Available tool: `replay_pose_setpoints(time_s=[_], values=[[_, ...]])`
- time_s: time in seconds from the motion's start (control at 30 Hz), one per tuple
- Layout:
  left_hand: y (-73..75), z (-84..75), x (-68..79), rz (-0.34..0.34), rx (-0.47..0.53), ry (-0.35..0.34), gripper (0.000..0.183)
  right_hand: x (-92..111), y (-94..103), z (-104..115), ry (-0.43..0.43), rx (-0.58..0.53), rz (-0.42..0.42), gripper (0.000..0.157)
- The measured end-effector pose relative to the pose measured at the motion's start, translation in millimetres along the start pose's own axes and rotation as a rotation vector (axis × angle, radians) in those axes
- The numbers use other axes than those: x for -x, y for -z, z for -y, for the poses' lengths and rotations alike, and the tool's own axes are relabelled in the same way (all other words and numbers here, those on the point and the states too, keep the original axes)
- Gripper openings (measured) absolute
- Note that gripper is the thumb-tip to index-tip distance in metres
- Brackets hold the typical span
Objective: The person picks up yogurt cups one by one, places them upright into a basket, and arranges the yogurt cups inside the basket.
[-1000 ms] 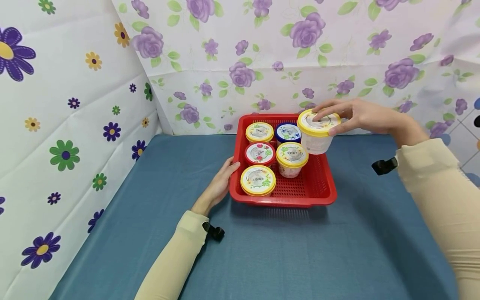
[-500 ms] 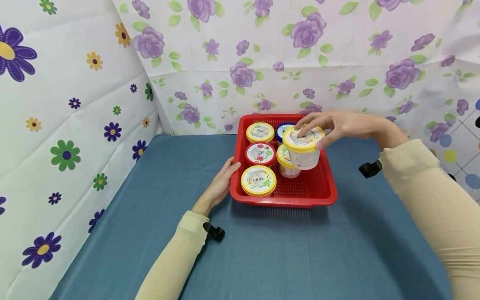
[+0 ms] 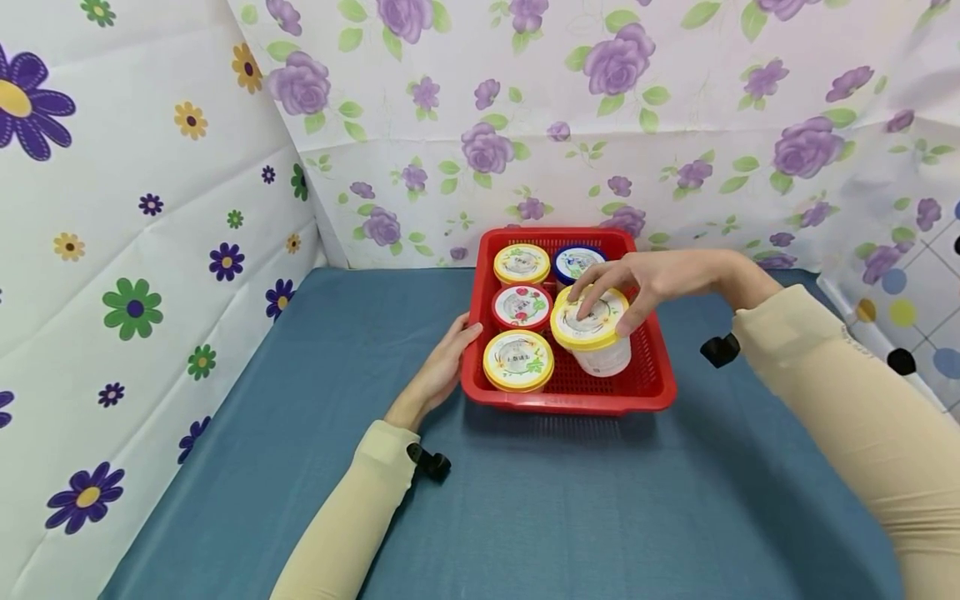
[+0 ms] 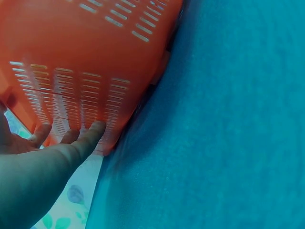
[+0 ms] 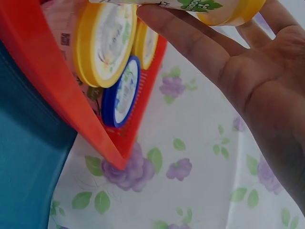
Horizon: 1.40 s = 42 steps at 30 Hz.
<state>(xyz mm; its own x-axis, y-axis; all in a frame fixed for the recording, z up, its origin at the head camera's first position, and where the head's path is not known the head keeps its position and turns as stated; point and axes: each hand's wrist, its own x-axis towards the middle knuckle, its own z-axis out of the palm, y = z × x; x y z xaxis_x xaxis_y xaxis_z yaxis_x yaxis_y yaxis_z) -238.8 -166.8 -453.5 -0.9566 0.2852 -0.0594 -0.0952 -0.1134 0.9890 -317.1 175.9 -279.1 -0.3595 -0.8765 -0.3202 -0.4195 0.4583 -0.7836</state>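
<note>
My right hand (image 3: 663, 279) grips a plastic tub (image 3: 606, 360) with a yellow lid from above, fingers across the lid and thumb at its edge. The tub is tilted, over the right part of a red basket (image 3: 566, 405). It hides most of another yellow-lidded tub (image 5: 112, 43), seen in the right wrist view. My left hand (image 3: 441, 360) holds the basket's left side, thumb at the rim and fingers against the slotted outer wall (image 4: 57, 95). Also in the basket are a red-lidded tub (image 3: 522, 307), a blue-lidded tub (image 3: 576, 262) and two yellow-lidded tubs, back left (image 3: 521, 262) and front left (image 3: 517, 360).
The basket stands on a blue cloth-covered table (image 3: 525, 508), close to the flowered back sheet (image 3: 420, 108). A second flowered sheet (image 3: 172, 242) hangs along the left side.
My right hand has brought the yellow-lidded tub left and toward me, from the basket's back right corner to over its right middle, tilting it. My left hand and the basket stay put.
</note>
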Motion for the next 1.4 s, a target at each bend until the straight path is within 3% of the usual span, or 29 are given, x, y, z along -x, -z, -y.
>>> replay_pose_setpoints(time_s=[0.47,0.77,0.93,1.4], values=[[0.2,0.2,-0.5,-0.009,-0.003,0.003,0.054,-10.3,-19.3,-6.2,-0.053,-0.005,0.107,0.054],[-0.2,-0.6,-0.7,-0.013,-0.003,0.014,0.053,-13.6,-25.3,-4.5,-0.056,0.024,0.118,0.03],[-0.3,-1.4,0.1,-0.014,-0.008,0.014,0.055,-14.2,-27.7,-3.8,-0.076,0.008,0.113,0.028],[-1.0,-2.5,1.0,-0.014,-0.005,0.022,0.055,-18.8,-28.8,-6.3,-0.093,0.059,0.068,0.041]])
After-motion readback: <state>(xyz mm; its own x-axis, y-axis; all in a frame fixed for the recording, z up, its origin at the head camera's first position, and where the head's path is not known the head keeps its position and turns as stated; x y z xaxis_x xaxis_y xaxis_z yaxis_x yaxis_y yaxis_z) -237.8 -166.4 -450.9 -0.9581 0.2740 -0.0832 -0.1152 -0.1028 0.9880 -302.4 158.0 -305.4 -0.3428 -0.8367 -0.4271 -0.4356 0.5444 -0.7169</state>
